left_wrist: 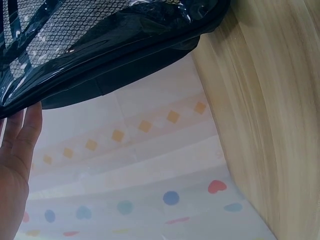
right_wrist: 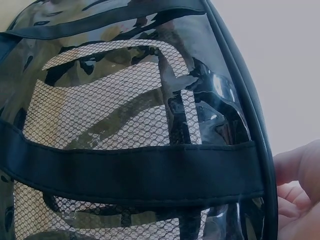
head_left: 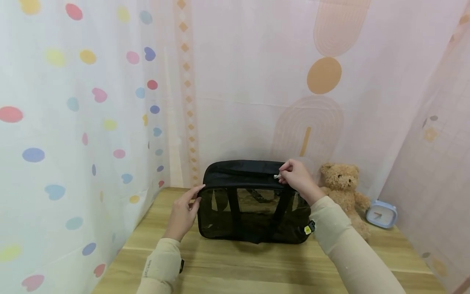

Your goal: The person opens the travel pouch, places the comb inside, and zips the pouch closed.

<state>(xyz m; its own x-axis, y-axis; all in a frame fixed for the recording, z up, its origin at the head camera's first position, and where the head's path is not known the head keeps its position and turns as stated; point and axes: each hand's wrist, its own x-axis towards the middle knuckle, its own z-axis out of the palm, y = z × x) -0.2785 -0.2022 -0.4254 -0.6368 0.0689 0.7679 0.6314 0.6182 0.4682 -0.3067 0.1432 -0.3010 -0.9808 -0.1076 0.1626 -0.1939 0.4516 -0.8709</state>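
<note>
A black bag [head_left: 253,218] with clear front panels stands upright on the wooden table. At its upper left corner, my left hand [head_left: 183,213] touches the edge with fingers fairly straight. In the left wrist view, fingers [left_wrist: 31,131] reach up behind the bag's dark rim [left_wrist: 95,65]. A small metal zipper pull [head_left: 277,176] on the top is pinched between the thumb and fingers of my right hand [head_left: 296,176]. In the right wrist view, part of that hand [right_wrist: 300,192] shows beside the bag's edge, its fingertips hidden. Mesh [right_wrist: 115,110] is visible through the clear panel.
A brown teddy bear [head_left: 339,179] sits right of the bag, partly behind my right forearm. Beside it stands a light blue clock [head_left: 382,214]. Patterned curtains [head_left: 235,81] hang along the back and both sides of the wooden table [head_left: 235,271].
</note>
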